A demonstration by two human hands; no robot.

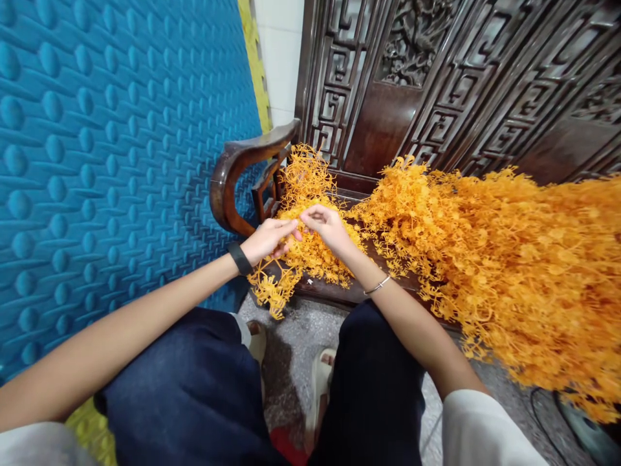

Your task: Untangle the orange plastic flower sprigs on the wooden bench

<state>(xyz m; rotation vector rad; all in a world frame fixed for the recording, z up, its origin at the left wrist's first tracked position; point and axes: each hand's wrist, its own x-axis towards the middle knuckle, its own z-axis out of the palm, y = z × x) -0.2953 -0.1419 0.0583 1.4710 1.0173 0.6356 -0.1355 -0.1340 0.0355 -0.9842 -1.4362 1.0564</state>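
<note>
My left hand (273, 239), with a dark band on its wrist, is closed in a pinch. A yellow-orange plastic flower sprig (275, 288) hangs down beneath its fingers and appears to be held by them. Close beside it, almost touching fingertip to fingertip, my right hand (326, 226) is also pinched; whatever lies between its thumb and finger is too small to make out. Directly under both hands a loose heap of yellow-orange plastic sprigs (325, 260) lies on the dark wooden bench seat (317, 291).
A large pile of orange plastic sprigs (533, 259) covers the bench to the right. The curved wooden armrest (228, 175) stands at left, before a blue textured mat (121, 162). Behind rises the carved wooden backrest (383, 126). A black cable (538, 408) lies at lower right.
</note>
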